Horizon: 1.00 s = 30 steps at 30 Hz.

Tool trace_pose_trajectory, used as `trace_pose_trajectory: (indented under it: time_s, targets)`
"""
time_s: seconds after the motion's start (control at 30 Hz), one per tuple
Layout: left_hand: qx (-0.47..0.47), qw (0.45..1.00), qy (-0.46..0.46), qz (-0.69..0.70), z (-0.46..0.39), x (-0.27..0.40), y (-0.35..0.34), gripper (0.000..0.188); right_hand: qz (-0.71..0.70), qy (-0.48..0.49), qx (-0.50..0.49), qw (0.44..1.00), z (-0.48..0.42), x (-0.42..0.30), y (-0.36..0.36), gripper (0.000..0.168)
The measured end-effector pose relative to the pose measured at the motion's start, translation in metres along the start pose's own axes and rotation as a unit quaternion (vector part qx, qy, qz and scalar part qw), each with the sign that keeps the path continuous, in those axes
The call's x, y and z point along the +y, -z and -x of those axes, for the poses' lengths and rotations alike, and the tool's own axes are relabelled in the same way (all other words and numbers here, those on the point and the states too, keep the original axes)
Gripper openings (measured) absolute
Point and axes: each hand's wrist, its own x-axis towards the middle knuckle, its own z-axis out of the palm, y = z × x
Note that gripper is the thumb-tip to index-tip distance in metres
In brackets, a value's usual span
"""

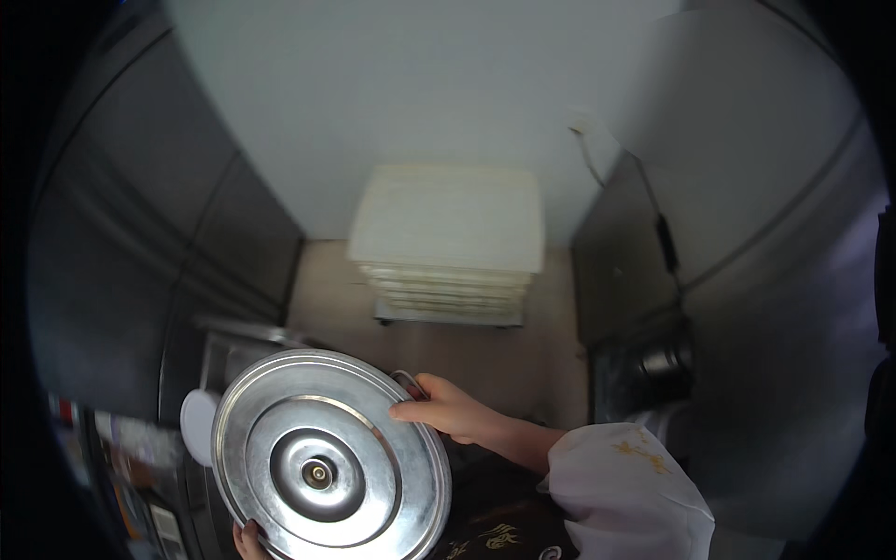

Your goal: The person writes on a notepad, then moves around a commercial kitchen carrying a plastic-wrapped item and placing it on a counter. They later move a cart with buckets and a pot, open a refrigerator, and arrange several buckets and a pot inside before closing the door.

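A round stainless steel lid [374, 483] with a raised centre and a small knob fills the lower left of the view. It appears to sit on a pot, but what is beneath it is hidden. My right hand [451, 409] grips a wire side handle [404, 376] at the upper right edge, its thumb resting on the lid's rim. At the lower left rim are the fingers of my left hand [249, 542]; the rest of that hand is out of view. The lid is held in front of my dark apron [507, 514].
Ahead, a stack of cream plastic trays [448, 220] stands on a low wheeled dolly [448, 317] against the wall. Steel cabinets [105, 266] flank the left, more steel panels [763, 315] the right. A white round object [199, 427] lies left of the lid. A cord [588, 157] hangs from the wall.
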Motion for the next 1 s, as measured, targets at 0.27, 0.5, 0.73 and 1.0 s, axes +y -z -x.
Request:
trace_pose_trajectory:
  time_s: [0.27,0.5,0.73,1.0]
  targets:
    - [-0.349,0.929,0.125,-0.017,0.092,-0.022,-0.265,0.028,-0.135,0.003,0.330,0.934,0.140,0.094,0.218,0.037]
    - [-0.505,0.841,0.176,-0.084,0.174,-0.197,-0.458,0.016,-0.205,-0.056,0.560,0.801,0.204,0.237,0.386,0.048]
    - [-0.549,0.778,0.252,-0.172,0.269,-0.362,-0.554,0.022,-0.234,-0.070,0.633,0.735,0.251,0.331,0.520,0.043]
    - [-0.587,0.754,0.246,-0.163,0.337,-0.492,-0.613,0.021,-0.205,-0.177,0.713,0.647,0.312,0.509,0.628,0.064]
